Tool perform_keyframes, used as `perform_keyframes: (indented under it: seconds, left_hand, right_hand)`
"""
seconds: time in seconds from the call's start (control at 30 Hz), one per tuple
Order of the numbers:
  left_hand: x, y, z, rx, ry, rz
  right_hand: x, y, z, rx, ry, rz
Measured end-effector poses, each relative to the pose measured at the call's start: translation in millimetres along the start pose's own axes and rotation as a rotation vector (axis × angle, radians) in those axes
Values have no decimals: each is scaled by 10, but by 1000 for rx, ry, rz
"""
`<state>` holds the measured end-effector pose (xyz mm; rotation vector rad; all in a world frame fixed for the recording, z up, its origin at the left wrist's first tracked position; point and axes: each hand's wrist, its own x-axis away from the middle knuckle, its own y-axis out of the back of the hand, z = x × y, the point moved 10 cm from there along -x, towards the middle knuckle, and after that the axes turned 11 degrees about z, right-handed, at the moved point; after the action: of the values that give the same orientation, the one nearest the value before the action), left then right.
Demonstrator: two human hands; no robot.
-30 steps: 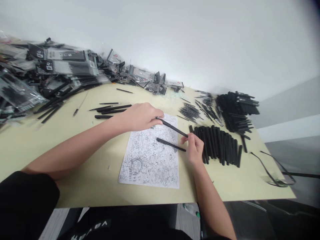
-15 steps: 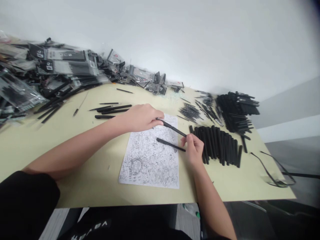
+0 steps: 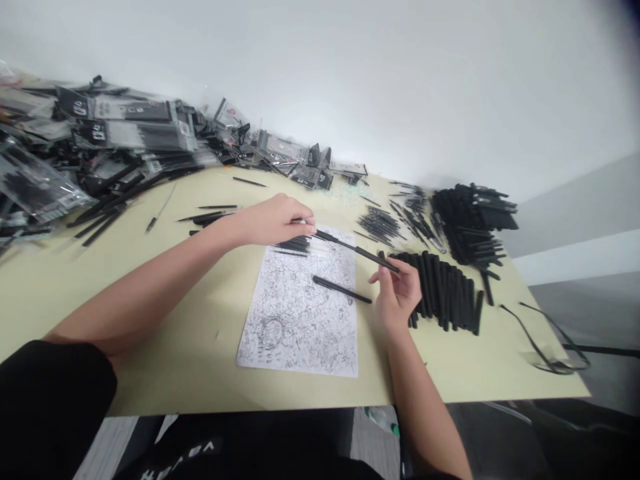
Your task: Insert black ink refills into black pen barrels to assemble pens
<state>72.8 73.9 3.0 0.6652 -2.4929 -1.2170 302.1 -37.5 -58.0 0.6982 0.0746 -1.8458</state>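
My left hand (image 3: 277, 221) pinches one end piece of a black pen (image 3: 327, 237) above the top of the scribbled paper (image 3: 300, 320). My right hand (image 3: 397, 290) grips the pen's barrel (image 3: 376, 259), its fingers closed round the far end. Between the two pieces a thin refill (image 3: 346, 245) is exposed, so the pen is partly drawn apart. Another black pen (image 3: 343, 289) lies on the paper just below. Several refills (image 3: 293, 245) lie at the paper's top edge, partly under my left hand.
A row of black pen barrels (image 3: 445, 290) lies beside my right hand. Beyond it are loose refills (image 3: 380, 225) and a stack of black pens (image 3: 467, 227). Plastic pen packets (image 3: 145, 123) pile up at the back left. Glasses (image 3: 555, 363) rest near the right edge.
My hands have moved apart, the left one leftward and the right one to the right and up. The pen has come apart between them, baring its refill.
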Motion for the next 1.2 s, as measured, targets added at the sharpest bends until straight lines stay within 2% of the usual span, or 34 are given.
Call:
perform_keyframes:
  seconds: [0.13, 0.4, 0.6, 0.7, 0.83, 0.93, 1.1, 1.2]
  left_hand:
    - [71, 160, 157, -3, 92, -10]
    - [199, 400, 286, -38, 170, -12]
    - [554, 862, 710, -208, 510, -210]
    - [720, 1008, 853, -345, 628, -277]
    - [843, 1037, 971, -354, 704, -305]
    - [858, 1017, 987, -323, 733, -312]
    - [789, 977, 870, -435, 768, -238]
    - [782, 997, 778, -462, 759, -242]
  right_hand:
    - [-1, 32, 1, 15, -18, -44]
    - [5, 72, -19, 41, -38, -90]
    - [-3, 69, -23, 68, -62, -77]
    - [-3, 40, -34, 58, -75, -51]
    - [-3, 21, -47, 53, -83, -30]
    - [-2, 24, -58, 65, -93, -27]
    - [-6, 26, -49, 61, -93, -29]
    - [-12, 18, -42, 46, -89, -24]
